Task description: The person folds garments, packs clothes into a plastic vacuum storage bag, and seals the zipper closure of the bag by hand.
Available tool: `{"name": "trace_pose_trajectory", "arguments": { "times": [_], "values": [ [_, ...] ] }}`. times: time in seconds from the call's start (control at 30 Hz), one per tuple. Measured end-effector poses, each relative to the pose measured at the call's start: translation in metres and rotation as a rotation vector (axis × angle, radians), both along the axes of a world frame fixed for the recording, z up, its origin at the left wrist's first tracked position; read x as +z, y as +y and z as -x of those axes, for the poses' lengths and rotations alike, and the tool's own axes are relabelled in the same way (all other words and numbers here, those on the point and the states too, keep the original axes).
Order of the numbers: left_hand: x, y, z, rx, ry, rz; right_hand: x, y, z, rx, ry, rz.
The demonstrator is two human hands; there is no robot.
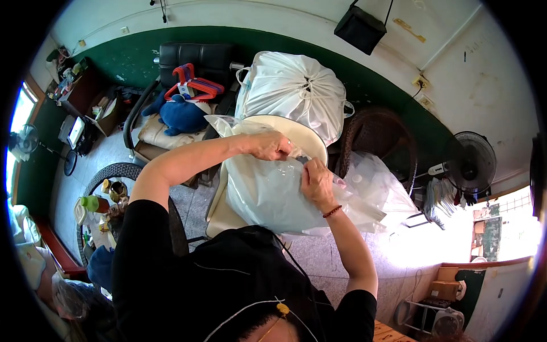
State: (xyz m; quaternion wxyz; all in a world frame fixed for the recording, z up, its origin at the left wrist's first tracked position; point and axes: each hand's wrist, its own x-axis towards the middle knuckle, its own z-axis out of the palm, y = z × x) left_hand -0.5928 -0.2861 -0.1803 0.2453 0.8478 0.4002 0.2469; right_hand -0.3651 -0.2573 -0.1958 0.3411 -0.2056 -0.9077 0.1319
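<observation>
A large translucent plastic bag [268,191], bulging with pale contents I cannot make out, rests on a cream chair [313,142]. At the bag's upper edge my left hand [272,146] is closed, its fingers pinching the plastic. Close beside it, slightly lower and to the right, my right hand [317,181] is also closed on the bag's edge. A small dark grey patch shows between the two hands; what it is cannot be told. Both sets of fingertips are partly hidden.
Behind the chair stands a big white drawstring bag [296,91]. A black armchair [196,57] holds red hangers [196,85] and a blue plush toy [183,115]. To the right are a wicker chair [380,134] and a fan [472,162]; bottles crowd a round table [122,170] at left.
</observation>
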Motion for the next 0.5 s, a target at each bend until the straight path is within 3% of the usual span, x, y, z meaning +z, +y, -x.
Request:
{"name": "trace_pose_trajectory", "arguments": {
  "times": [0.13,0.33,0.5],
  "values": [
    [-0.007,0.004,0.001,0.038,0.079,-0.037,0.012,0.001,-0.008,0.056,-0.056,0.154],
    [0.01,-0.001,-0.004,0.085,0.142,0.081,0.02,0.006,-0.004,0.024,-0.129,0.171],
    [0.021,-0.01,-0.009,0.063,0.084,0.018,0.011,0.007,0.011,0.093,-0.076,0.115]
  ]
}}
